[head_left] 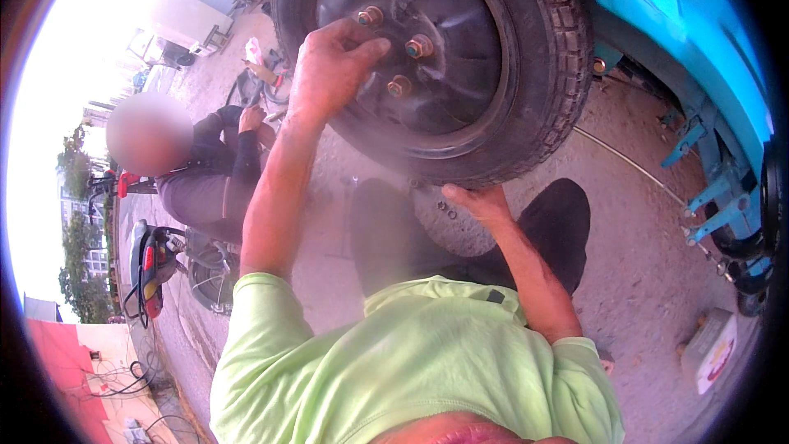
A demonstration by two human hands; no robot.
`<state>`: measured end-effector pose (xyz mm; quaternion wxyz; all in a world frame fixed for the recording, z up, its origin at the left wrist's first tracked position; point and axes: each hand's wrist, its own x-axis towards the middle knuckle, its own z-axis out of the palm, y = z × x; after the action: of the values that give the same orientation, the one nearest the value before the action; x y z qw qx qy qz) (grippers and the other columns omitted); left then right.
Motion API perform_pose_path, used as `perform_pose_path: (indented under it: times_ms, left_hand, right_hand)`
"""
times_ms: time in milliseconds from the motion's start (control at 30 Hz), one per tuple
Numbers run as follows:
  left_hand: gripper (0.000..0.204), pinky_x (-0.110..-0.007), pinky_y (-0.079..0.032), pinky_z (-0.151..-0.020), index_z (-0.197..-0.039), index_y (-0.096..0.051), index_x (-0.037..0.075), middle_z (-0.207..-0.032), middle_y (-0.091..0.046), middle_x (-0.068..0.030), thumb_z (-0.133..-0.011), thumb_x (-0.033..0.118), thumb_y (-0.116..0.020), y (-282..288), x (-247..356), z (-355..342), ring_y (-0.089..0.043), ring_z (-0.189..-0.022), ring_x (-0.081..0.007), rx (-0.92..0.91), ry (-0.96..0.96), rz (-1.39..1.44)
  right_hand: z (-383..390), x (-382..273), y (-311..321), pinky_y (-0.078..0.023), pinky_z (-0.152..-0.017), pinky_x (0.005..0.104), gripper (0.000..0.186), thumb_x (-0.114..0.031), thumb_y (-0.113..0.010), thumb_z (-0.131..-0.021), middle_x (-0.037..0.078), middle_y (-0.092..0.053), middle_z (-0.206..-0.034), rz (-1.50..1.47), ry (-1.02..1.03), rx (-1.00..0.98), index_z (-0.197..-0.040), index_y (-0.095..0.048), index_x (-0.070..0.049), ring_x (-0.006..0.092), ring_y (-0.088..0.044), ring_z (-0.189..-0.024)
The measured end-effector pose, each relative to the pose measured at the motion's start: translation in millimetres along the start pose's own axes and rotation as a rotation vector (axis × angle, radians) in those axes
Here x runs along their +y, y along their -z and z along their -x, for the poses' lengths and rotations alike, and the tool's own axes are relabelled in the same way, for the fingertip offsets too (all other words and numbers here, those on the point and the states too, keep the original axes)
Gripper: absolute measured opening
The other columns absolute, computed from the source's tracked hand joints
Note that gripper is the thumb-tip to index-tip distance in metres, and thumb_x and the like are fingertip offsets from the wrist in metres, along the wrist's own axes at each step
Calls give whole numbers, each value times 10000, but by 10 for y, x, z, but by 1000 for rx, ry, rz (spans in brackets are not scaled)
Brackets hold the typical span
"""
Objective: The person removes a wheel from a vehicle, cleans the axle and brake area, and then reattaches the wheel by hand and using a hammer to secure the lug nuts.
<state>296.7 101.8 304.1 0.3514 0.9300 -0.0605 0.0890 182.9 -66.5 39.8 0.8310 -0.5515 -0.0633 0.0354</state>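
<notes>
Wheel (448, 74), top centre of frame. Left hand (333, 66) curled beside upper-left lug nut (370, 16), grip unclear; right hand (483, 202) under lower edge of tyre (526, 136), fingers hidden, closure unclear. Nut could cross-thread if turned crooked; wheel could shift if support slackens. Nutted face toward viewer; round, no long axis.

The frame's top edge cuts off the tire (567, 57), whose underside hides most fingers of my right grip (483, 204). At upper centre, I can't tell if my left grip (333, 66) touches the nearest nut (371, 16). At left, a co-worker's head (149, 135) is blurred.
</notes>
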Motion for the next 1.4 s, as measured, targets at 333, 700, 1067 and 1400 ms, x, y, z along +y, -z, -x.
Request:
perform_pose_path:
  times_ms: [333, 700, 1067, 1400]
  left_hand:
    - [255, -294, -504, -709, -930, -715, -28, -805, -716, -70, -834, 204, -760, -27, 97, 52, -643, -733, -126, 104, -71, -164]
    - [243, -293, -512, -707, -929, -722, -8, -808, -721, -80, -826, 207, -770, -58, 37, -20, -655, -737, -129, 81, -95, -104]
    - [288, -316, -518, -708, -979, -718, -6, -817, -725, -104, -820, 230, -763, -118, -37, 77, -667, -737, -160, 192, -156, -101]
    - [167, -287, -540, -689, -1040, -618, -35, -831, -679, -96, -932, 89, -648, 219, 1, 426, -656, -706, -157, 219, -131, 460]
  right_hand:
    - [82, -333, 33, -431, -1013, 357, 697, -250, -862, -734, 78, -606, -1250, -13, -74, 116, -1297, -549, 17, 195, -556, -1145]
    - [80, -189, -42, -437, -1031, 371, 739, -205, -865, -708, 117, -620, -1258, 32, -66, 201, -1319, -524, 30, 224, -577, -1166]
    - [73, -251, 38, -436, -1007, 359, 797, -278, -871, -706, 95, -576, -1293, -9, -87, 126, -1350, -502, 9, 207, -549, -1164]
    - [45, -325, 142, -412, -974, 359, 731, -246, -860, -698, 101, -600, -1236, 47, -167, 117, -1300, -541, 20, 212, -547, -1132]
